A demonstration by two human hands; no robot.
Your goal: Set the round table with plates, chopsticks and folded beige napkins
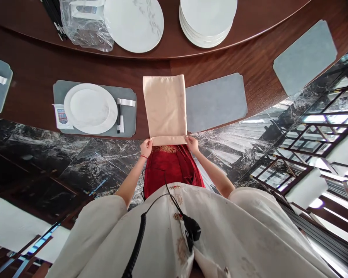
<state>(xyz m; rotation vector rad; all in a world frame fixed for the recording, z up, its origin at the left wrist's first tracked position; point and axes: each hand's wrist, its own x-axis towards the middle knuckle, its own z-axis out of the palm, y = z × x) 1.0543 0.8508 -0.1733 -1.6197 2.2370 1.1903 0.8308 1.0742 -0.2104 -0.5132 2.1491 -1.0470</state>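
Far beyond both hands stood a dark wooden table [220, 65] with a raised round centre, and below the hands was a floor of black veined marble [75, 170]. On the raised part, ahead of the hands, were a stack of white plates [205, 19], a round marble-pattern plate [133, 23], a clear plastic bag [85, 23] and a bundle of black chopsticks [53, 15].

Ahead of the left hand [146, 148], a grey placemat [75, 90] carried an oval white plate [89, 108], with a pair of black chopsticks [118, 116] on its right and a small printed card with a crest [62, 117] on its left. Ahead of the right hand [192, 144], another grey placemat [216, 102] lay just beside the cloth.

A beige napkin [164, 106] lay on the table straight ahead, and its folded near edge came to the table border. The two hands stayed apart, and each one pinched an end of this fold (the left wrist wore a thin red thread [144, 156]).
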